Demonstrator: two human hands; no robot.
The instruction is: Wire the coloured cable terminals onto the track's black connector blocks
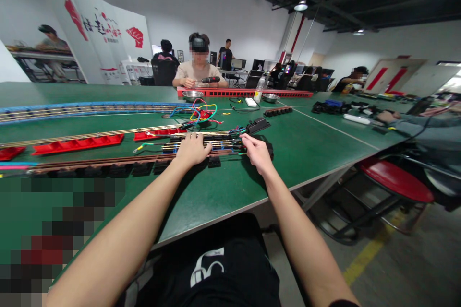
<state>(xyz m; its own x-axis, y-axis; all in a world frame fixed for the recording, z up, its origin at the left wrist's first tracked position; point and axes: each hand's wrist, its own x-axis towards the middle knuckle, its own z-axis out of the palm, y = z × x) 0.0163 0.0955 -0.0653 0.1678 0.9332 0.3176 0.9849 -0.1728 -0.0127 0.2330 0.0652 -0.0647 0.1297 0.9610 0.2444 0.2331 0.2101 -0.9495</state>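
Observation:
My left hand (194,150) lies palm down, fingers stretched out, across a bundle of thin copper-coloured rods (219,144) in black and blue holders. To its right, my right hand (256,151) pinches at the end of this bundle; what sits between its fingertips is too small to make out. Just beyond those fingertips is a black plastic end piece (258,126) with coloured wires beside it. A green wire with a ring terminal (143,147) sticks out left of my left hand. Nearer me run brown rails (108,160) on black holders.
Red trays (79,144) and a long blue-edged rail (90,109) lie leftward on the green table (223,192). Beyond are loose coloured wires (203,111), metal bowls (192,96) and a bottle (259,89). A person (200,64) opposite holds a power screwdriver (211,79). A red stool (396,180) stands right.

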